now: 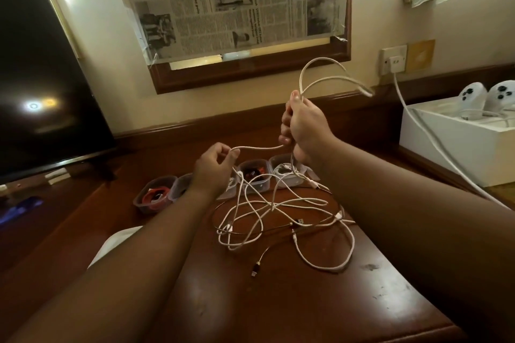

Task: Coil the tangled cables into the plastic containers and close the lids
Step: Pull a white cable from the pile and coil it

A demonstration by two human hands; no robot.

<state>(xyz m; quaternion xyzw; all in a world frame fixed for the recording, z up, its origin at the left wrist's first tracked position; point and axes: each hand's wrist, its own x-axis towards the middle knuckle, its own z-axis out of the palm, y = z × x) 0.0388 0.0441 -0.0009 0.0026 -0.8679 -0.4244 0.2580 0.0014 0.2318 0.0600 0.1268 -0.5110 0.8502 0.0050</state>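
We read the white cable [320, 69] as the one being coiled: a loop of it stands above the right hand [302, 131], which is fisted round the gathered turns, so the coil keeps its shape while more gets fed in. The left hand [216, 161] pinches the same cable just beside it, a short span running between the 2 hands, likely to guide the next turn. The rest hangs down into the tangled pile [281, 220] on the wooden table [320, 301], where white strands cross at least 1 dark cable [267, 256]; exact cable count we cannot tell. Behind the pile sit the plastic containers [252, 175], we count 4 in a row, partly hidden by the left wrist, all lids off, 2 showing red-and-black contents, 1 white contents. Judgement: early to mid task, no lid closed yet. Outward: a dark TV screen [41, 78] at left, newspaper [237, 0] taped over a frame, a white box [457, 145] with 2 white controllers [473, 95] at right, wall socket [394, 60] with its own cord
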